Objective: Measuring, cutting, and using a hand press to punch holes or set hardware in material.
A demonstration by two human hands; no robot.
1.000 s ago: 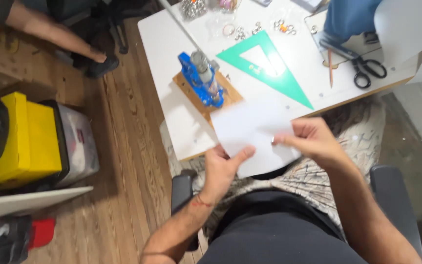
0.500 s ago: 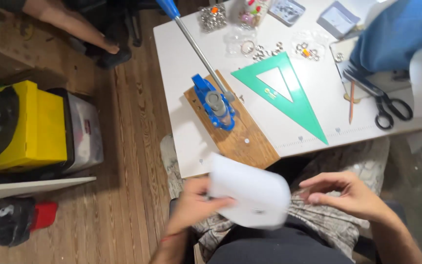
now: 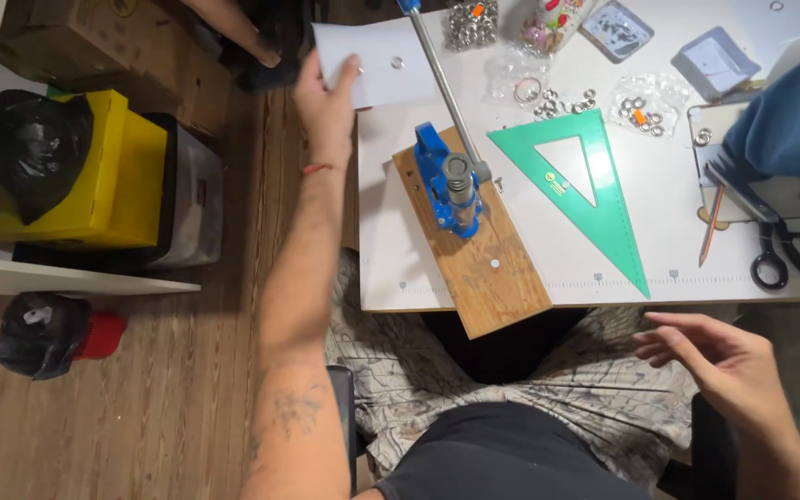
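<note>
Inspector: Report the left hand (image 3: 326, 93).

Observer: It is stretched out to the far left corner of the tabletop (image 3: 668, 259), fingers pinched on the edge of a white sheet (image 3: 377, 63). The sheet carries small metal eyelets. Half a second ago that sheet was down over the lap, bent in the same hand; a second ago both hands held it near the body. It has been carried away from the body and up to the tabletop's far side.

Inspector: Meaning?

Observer: In my judgement the sheet is being set aside, beyond the blue lever press (image 3: 451, 190) on its wooden board (image 3: 483, 264).

Inspector: The right hand (image 3: 724, 370)?

Observer: Low beside the lap, fingers loosely spread, grasping nothing; it has let go of the sheet.

Inspector: Containers?

Observer: A clear bag of metal rings (image 3: 645, 109) lies above the green set square (image 3: 594, 194). A second clear bag (image 3: 520, 88) holds a larger ring. A small flat tray (image 3: 615, 28) at the top holds small metal parts. A heap of silvery eyelets (image 3: 474, 23) sits beside the press lever; its container I cannot tell.

Inspector: Other items?

Observer: Scissors (image 3: 784, 245) and a pencil (image 3: 712, 227) at the right.
</note>
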